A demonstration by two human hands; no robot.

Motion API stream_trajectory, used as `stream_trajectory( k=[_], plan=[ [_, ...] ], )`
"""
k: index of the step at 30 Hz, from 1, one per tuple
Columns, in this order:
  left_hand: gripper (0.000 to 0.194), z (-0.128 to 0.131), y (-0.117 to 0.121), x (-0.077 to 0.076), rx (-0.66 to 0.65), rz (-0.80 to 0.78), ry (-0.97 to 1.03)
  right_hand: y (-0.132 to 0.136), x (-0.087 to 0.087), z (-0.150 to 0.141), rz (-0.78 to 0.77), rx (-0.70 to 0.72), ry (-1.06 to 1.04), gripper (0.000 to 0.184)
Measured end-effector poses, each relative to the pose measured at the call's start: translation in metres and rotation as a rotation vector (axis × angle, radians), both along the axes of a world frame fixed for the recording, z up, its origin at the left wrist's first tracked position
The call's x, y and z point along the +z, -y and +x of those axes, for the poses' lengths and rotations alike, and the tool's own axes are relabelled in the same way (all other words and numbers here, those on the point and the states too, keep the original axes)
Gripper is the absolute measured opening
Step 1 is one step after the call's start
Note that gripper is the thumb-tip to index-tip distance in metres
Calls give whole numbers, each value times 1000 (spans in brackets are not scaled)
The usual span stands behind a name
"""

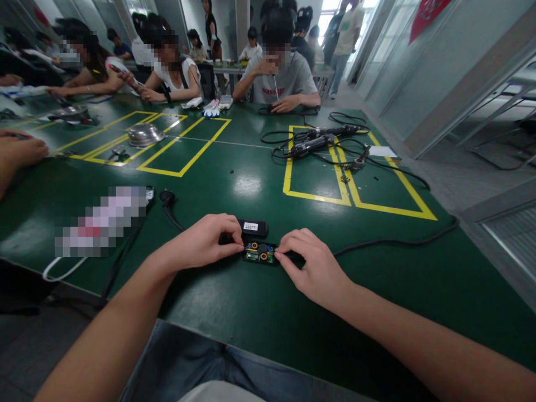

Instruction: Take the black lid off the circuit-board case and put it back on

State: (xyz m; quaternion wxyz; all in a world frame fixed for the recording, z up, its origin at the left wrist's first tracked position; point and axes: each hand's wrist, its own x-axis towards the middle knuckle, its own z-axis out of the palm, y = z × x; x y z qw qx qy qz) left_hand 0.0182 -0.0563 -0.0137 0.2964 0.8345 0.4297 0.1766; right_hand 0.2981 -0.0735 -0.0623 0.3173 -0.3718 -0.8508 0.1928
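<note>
A small circuit board (260, 252) with copper-wound coils lies in a black housing on the green table in front of me. My left hand (211, 240) pinches the left end of the board, thumb and forefinger closed together. At the opposite end, my right hand (307, 261) has its thumb and forefinger pinched at the board's edge. What exactly sits between the fingertips is partly hidden. Just behind the housing rests a black cover (256, 228) with a white label. A black cable (389, 242) runs from behind my right hand toward the table's right side.
A power plug (167, 197) on a cord lies left of my hands, beside a blurred pinkish item (104, 220). Farther back are black electric screwdrivers (312, 144) with tangled cables, yellow tape outlines and a metal bowl (146, 134). A co-worker (278, 72) sits opposite.
</note>
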Motion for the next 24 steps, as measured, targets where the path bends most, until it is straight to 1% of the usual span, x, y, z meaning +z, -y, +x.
stream_trajectory(
  k=[2, 5, 6, 8, 11, 13, 17, 19, 24],
  plan=[
    [17, 1, -1, -1, 8, 117, -6, 0, 0, -1, -1, -21, 18, 17],
    [21, 3, -3, -9, 102, 228, 23, 1, -1, -1, 16, -40, 15, 13],
    [25, 4, -5, -13, 135, 233, 27, 1, -1, -1, 20, -44, 4, 16],
    [33, 4, -7, -21, 135, 186, 17, 1, -2, -1, 13, -58, -18, 26],
    [32, 4, -9, -25, 167, 164, 27, 2, -3, -1, -31, -89, -49, 37],
    [29, 4, -8, -24, 177, 195, 38, 3, -3, -1, -53, -96, -65, 41],
    [30, 4, -2, -16, 97, 227, -16, 6, -1, -1, -60, -77, -48, 42],
    [32, 4, -1, -14, 84, 214, -56, 7, 1, -2, -60, -56, -25, 42],
    [38, 3, -1, -14, 107, 152, -123, 9, 3, -1, -53, -35, -7, 41]
  ],
)
